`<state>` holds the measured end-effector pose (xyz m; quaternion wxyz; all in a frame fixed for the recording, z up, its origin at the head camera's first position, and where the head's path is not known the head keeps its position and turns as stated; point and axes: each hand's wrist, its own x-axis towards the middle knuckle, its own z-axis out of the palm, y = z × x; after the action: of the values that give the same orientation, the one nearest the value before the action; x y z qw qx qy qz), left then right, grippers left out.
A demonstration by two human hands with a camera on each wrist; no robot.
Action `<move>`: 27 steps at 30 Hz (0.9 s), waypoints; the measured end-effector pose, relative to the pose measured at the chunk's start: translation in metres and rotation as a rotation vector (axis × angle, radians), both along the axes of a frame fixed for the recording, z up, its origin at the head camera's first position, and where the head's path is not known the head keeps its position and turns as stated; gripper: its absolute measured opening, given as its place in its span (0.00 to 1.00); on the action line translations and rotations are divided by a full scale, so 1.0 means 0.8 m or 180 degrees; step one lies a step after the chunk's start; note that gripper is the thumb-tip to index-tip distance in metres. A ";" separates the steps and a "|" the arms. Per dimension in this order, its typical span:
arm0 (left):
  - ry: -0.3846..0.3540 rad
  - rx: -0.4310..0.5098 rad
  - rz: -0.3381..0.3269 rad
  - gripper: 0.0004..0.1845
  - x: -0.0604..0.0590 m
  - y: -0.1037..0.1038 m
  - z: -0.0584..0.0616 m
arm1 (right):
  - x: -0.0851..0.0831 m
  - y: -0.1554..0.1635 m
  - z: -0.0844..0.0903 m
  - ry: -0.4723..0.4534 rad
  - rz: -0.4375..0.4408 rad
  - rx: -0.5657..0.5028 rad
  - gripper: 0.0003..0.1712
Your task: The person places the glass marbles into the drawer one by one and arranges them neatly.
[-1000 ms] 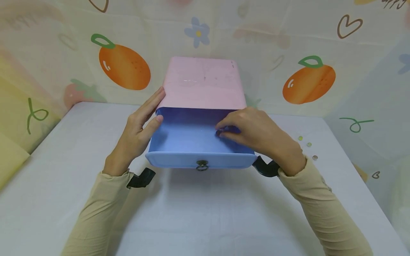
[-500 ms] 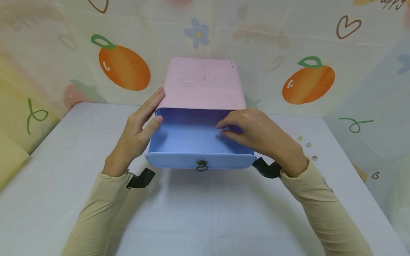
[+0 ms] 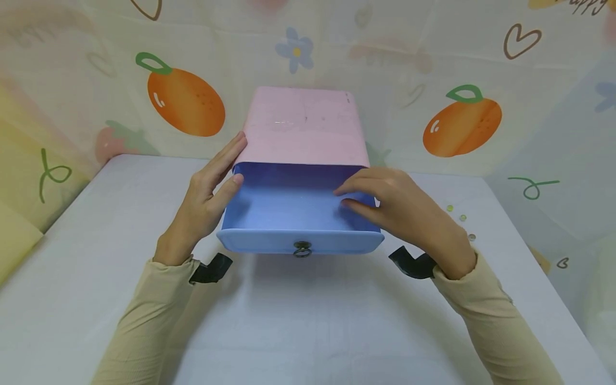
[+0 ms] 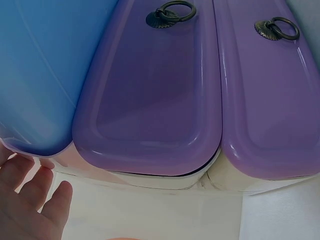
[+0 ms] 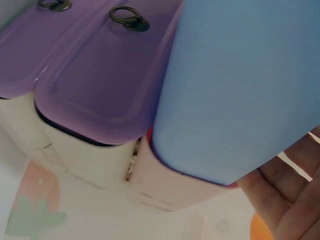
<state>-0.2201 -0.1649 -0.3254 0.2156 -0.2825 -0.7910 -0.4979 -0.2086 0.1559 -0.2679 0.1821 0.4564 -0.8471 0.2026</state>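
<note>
A blue drawer (image 3: 260,241) with a ring pull (image 3: 302,250) stands pulled out of a pink-topped cabinet (image 3: 303,128). My left hand (image 3: 194,208) rests against the cabinet's left side, fingers extended and thumb by the drawer's left wall. Over the drawer's right wall is my right hand (image 3: 401,206); its fingers are loosely bent, thumb apart from them, and nothing shows between them. Below the blue drawer, in the left wrist view, a purple drawer (image 4: 160,85) and another purple drawer (image 4: 267,100) sit pushed in, each with a ring pull.
Three small, shiny round pieces lie on the white table to the right: a yellowish one (image 3: 449,208), a greenish one (image 3: 463,217) and a brownish one (image 3: 472,237). A printed cloth (image 3: 385,69) hangs behind the cabinet.
A small dark round piece was between my right thumb and fingers one second ago; it has since dropped out of view. My right hand has shifted right. The left hand keeps its place.
</note>
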 end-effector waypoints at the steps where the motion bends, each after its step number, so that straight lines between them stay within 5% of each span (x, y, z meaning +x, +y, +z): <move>1: -0.0007 0.0011 0.0001 0.29 0.000 0.000 0.000 | 0.001 0.002 -0.001 0.0054 -0.0001 -0.0037 0.13; 27: -0.0013 0.0074 -0.0040 0.29 0.000 0.001 -0.001 | 0.014 0.034 -0.015 0.0253 -0.0289 -0.0614 0.18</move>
<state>-0.2197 -0.1644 -0.3259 0.2142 -0.2839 -0.7838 -0.5090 -0.1971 0.1831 -0.2798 0.2677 0.4056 -0.8355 0.2564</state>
